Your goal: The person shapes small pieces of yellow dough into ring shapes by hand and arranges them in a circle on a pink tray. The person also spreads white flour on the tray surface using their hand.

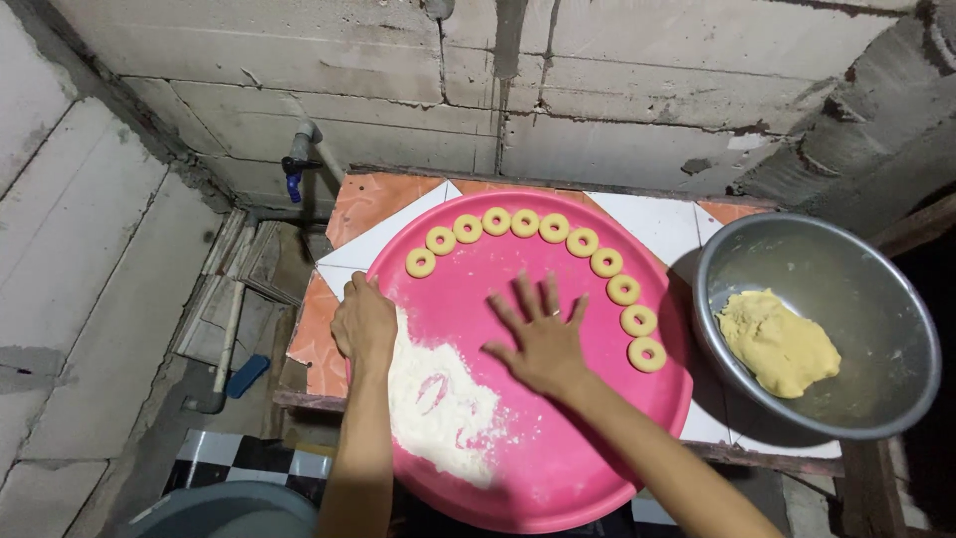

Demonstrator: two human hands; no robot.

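Pressing flat on the round pink tray [558,448], right hand [543,344] open with fingers spread, left hand [363,324] curled over the tray's left rim, flour pile [438,403] between them, dough rings [583,242] arced along the far edge, dough lump [777,344] in a metal bowl [856,264] to the right.

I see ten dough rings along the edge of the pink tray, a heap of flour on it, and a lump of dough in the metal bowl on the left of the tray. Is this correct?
Not quite. The head view shows the metal bowl with the lump of dough on the right of the pink tray, not the left. The ten dough rings along the edge and the heap of flour are as you say.
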